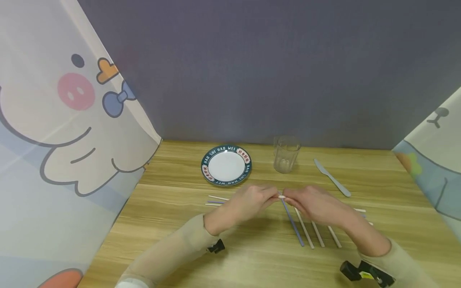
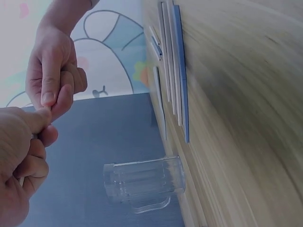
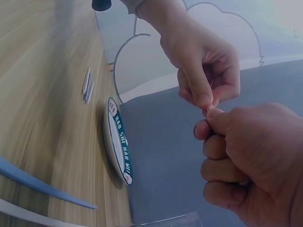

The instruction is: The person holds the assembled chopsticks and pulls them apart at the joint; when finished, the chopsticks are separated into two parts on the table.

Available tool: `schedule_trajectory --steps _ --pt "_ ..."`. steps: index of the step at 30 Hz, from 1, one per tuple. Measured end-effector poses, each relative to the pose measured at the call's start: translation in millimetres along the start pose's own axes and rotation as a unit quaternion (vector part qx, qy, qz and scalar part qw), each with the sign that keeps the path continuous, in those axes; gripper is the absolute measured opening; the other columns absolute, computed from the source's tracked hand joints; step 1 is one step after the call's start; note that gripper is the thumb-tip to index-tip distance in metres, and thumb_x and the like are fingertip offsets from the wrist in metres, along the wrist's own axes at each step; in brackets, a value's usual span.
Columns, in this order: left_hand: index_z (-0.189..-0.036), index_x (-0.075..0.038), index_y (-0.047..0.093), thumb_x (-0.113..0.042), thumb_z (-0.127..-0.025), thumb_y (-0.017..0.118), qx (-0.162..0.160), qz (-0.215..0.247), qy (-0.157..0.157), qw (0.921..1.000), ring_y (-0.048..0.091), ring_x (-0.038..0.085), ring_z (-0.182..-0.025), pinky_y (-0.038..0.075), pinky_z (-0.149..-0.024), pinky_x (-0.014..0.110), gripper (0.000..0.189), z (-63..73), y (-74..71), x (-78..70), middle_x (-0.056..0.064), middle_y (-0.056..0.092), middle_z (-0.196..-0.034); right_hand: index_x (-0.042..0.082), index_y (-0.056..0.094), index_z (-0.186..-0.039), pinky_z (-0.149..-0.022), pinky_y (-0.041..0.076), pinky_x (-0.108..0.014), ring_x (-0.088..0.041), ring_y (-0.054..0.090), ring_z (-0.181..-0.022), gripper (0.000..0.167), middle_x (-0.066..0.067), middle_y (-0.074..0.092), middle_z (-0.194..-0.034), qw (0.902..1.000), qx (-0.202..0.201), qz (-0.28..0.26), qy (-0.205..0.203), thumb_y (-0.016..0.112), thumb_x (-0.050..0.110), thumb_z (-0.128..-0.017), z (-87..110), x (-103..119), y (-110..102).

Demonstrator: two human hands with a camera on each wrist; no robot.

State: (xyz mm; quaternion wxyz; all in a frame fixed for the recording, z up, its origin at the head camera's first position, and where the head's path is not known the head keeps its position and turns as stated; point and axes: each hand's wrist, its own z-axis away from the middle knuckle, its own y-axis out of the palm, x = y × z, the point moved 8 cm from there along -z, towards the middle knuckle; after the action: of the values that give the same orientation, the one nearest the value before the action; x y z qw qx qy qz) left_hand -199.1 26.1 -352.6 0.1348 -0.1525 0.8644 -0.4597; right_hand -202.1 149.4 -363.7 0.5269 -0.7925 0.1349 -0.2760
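Both hands meet above the table, and a slim white stick [image 1: 281, 196] shows in the small gap between their fingertips. My left hand [image 1: 250, 202] pinches it with thumb and forefinger, the other fingers curled. From the other side my right hand [image 1: 317, 204] pinches it likewise. Most of the stick is hidden by the hands. Below the right hand lie a blue stick [image 1: 292, 224] and several pale sticks [image 1: 304, 228], side by side and slanting towards the front. They also show in the left wrist view, the blue stick [image 2: 181, 71] at the row's edge.
Behind the hands are a green-rimmed plate [image 1: 227, 183], a clear glass mug [image 1: 286, 156] and a pale knife [image 1: 331, 178]. More thin sticks [image 1: 216, 202] poke out left of the left hand, others [image 1: 360, 210] beyond the right wrist. A grey panel [image 1: 270, 80] stands behind the table.
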Motion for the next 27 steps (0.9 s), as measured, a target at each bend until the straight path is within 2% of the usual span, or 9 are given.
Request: schedule_trajectory --steps 8,13,19,27 --pt "-0.091 -0.009 0.067 -0.012 -0.102 0.072 0.018 0.015 0.006 0.9997 0.064 0.003 -0.068 0.050 -0.063 0.008 0.011 0.5 5.1 -2.7 -0.002 0.073 -0.084 0.024 0.050 -0.088 -0.050 0.025 -0.010 0.013 0.018 -0.058 0.029 0.022 0.023 -0.068 0.9996 0.009 -0.025 -0.008 0.065 0.004 -0.103 4.4 0.4 0.0" --pt "-0.092 -0.009 0.067 -0.014 -0.103 0.070 0.030 0.011 -0.002 0.9995 0.065 0.003 -0.069 0.050 -0.063 0.008 0.012 0.6 5.4 -2.6 -0.003 0.074 -0.084 0.024 0.050 -0.088 -0.050 0.026 -0.010 0.013 0.018 -0.059 0.028 0.023 0.023 -0.069 0.9985 0.022 -0.051 -0.002 0.061 0.006 -0.106 4.9 -0.5 2.4" --pt "-0.090 -0.010 0.066 -0.014 -0.102 0.071 0.020 0.014 0.003 0.9997 0.059 0.002 -0.065 0.047 -0.059 0.009 0.014 1.7 5.1 -2.1 -0.003 0.070 -0.080 0.024 0.050 -0.088 -0.050 0.025 -0.011 0.012 0.016 -0.058 0.027 0.022 0.025 -0.069 0.9970 0.038 -0.068 0.005 0.055 0.009 -0.110 5.0 0.3 5.1" --pt "-0.090 -0.011 0.067 -0.014 -0.101 0.072 0.019 0.022 0.008 0.9995 0.060 0.002 -0.065 0.047 -0.060 0.008 0.013 3.9 4.9 -1.1 -0.004 0.069 -0.079 0.025 0.053 -0.090 -0.050 0.028 -0.012 0.011 0.017 -0.057 0.025 0.020 0.026 -0.069 0.9953 0.056 -0.079 0.011 0.053 0.011 -0.111 4.4 -0.8 7.2"
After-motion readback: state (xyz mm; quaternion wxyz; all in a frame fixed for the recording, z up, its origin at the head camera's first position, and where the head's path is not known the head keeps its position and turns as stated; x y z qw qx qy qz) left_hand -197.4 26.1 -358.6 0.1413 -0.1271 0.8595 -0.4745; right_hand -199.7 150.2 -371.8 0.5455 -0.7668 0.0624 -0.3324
